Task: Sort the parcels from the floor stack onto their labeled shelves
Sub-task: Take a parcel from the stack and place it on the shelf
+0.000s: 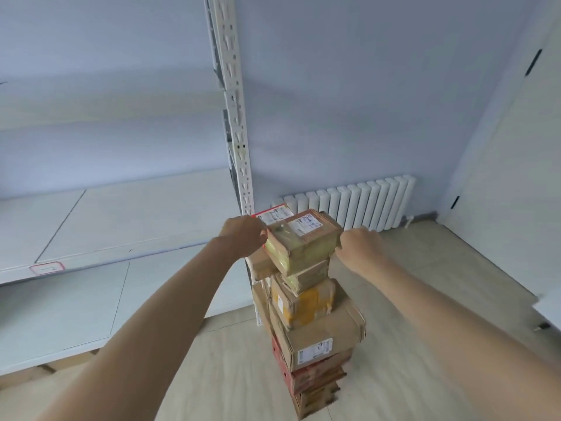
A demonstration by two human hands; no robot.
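A tall stack of cardboard parcels (315, 335) stands on the wooden floor beside the shelf's upright. The top parcel (303, 241) is brown, wrapped in yellowish tape, with a white shipping label on its upper face. My left hand (243, 235) grips its left end and my right hand (359, 247) grips its right end. Whether this parcel touches the box below I cannot tell. Behind it a red-edged labelled parcel (273, 214) peeks out. White shelves (121, 226) stretch to the left, and a red-framed label (47, 268) sits on one shelf's front edge.
A white perforated shelf upright (239, 141) rises just behind and left of the stack. A white radiator (358, 202) lines the back wall. A door (516, 165) stands at the right. Bare wooden floor (425, 268) lies right of the stack.
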